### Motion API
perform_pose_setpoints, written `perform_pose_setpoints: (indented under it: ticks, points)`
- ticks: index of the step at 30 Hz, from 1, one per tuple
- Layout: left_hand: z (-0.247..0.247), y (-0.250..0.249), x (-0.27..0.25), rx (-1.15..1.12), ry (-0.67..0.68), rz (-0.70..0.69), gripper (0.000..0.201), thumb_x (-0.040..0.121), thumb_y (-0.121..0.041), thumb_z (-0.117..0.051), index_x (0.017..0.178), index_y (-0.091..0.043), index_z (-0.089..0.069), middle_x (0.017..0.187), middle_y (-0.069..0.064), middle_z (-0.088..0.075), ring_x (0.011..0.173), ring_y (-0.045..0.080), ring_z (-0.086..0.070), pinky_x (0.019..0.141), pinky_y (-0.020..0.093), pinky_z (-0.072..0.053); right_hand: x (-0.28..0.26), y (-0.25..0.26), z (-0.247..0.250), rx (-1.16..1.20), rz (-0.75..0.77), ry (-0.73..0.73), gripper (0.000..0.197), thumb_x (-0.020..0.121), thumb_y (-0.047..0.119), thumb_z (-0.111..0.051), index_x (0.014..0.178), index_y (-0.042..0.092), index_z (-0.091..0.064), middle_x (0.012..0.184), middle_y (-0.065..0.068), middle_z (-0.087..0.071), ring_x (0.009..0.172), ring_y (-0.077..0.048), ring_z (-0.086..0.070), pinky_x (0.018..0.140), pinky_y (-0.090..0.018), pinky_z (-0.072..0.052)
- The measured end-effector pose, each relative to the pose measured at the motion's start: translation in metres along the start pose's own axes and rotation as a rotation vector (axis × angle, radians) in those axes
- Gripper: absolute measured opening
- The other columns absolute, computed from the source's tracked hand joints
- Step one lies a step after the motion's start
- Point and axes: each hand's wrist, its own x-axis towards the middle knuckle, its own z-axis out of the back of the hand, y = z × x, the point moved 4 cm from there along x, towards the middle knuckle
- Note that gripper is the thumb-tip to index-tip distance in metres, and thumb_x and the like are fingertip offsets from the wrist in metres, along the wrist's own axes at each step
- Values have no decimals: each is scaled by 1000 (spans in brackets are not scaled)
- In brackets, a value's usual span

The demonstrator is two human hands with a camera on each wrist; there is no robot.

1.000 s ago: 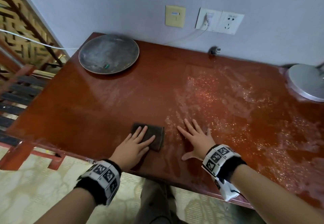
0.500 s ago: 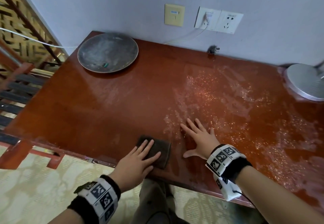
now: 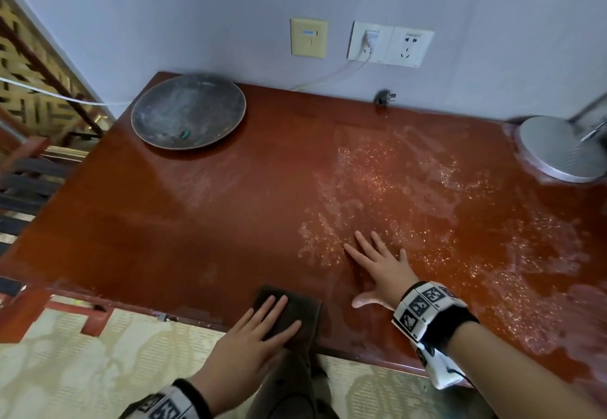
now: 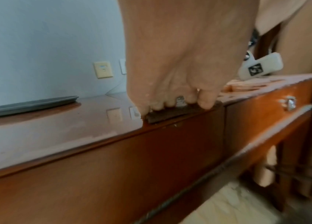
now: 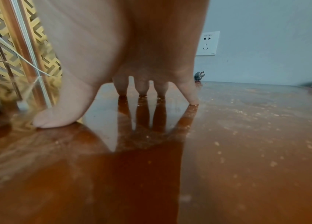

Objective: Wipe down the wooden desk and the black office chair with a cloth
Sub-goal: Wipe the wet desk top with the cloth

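Note:
A dark brown cloth (image 3: 302, 307) lies at the front edge of the glossy reddish wooden desk (image 3: 197, 221), partly hanging over it. My left hand (image 3: 256, 330) presses flat on the cloth with straight fingers; in the left wrist view the fingertips (image 4: 205, 104) push the cloth (image 4: 163, 116) against the desk edge (image 4: 113, 136). My right hand (image 3: 381, 267) rests flat on the desk with fingers spread, right of the cloth, on dusty wet smears. In the right wrist view its fingertips (image 5: 141, 91) touch the shiny top (image 5: 247, 151). No office chair is in view.
A round grey metal tray (image 3: 189, 115) sits at the desk's back left corner. A silver lamp base (image 3: 561, 149) stands at the back right. A black plug (image 3: 382, 98) lies by the wall under the sockets (image 3: 391, 42). A drawer with a knob (image 4: 289, 103) is below the top.
My left hand has dragged the cloth toward me, from mid-desk to the front edge, where it now overhangs. The right hand has stayed planted on the desk.

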Motion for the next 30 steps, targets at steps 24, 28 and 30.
perform_pose_setpoints:
  ticks: [24,28,30]
  points:
    - [46,14,76,97,-31,13,66,99,-50,0,127,-35,-57,137,10,-53,124,25,-53,92,35,-49,0,-2,-2,0,17,4,110,71,60,-66,146,38,11,153,11,27,141,-19,26,109,-65,1]
    - [73,23,99,68,-52,55,80,90,-57,16,137,-35,-45,148,11,-39,134,25,-41,103,33,-41,0,-1,-1,-4,17,6,110,71,60,-66,146,39,12,152,11,27,141,-19,26,109,-65,2]
    - [92,31,130,32,-43,84,78,82,-65,15,149,-35,-12,159,9,2,147,22,-1,118,32,-12,0,-1,-1,0,13,8,110,71,60,-66,146,39,11,152,11,27,140,-19,27,109,-65,2]
